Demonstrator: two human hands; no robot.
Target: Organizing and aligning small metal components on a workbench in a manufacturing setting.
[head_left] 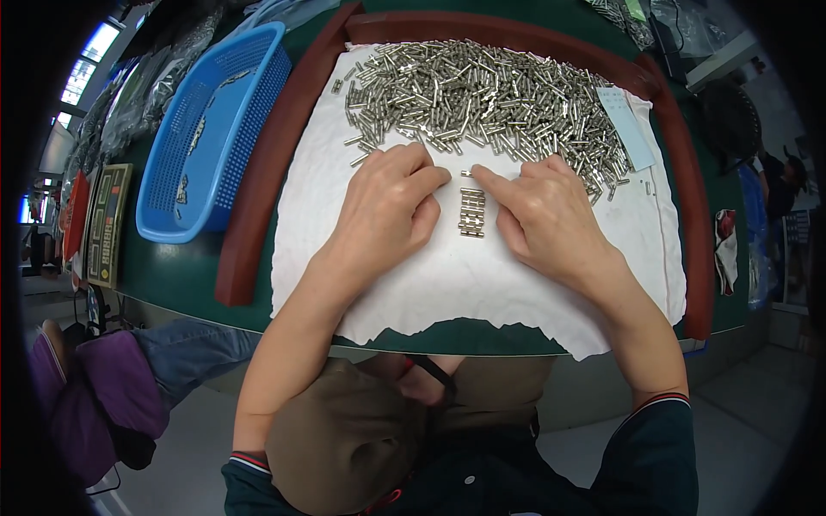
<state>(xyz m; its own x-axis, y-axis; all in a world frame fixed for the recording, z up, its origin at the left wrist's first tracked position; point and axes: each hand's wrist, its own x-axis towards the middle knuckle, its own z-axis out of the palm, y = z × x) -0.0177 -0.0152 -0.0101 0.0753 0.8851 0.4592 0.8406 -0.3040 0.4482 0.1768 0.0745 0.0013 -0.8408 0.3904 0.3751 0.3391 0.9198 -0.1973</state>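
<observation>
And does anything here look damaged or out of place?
The white cloth has a ragged near edge, as if torn, with notches showing the dark green table. A small silver metal part lies apart, left of the silver metal heap.

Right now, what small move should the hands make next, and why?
Perhaps the right hand should nudge the small silver metal piece toward the short silver metal column: the hand's index fingertip is beside the piece, which sits just beyond the column's far end.
</observation>
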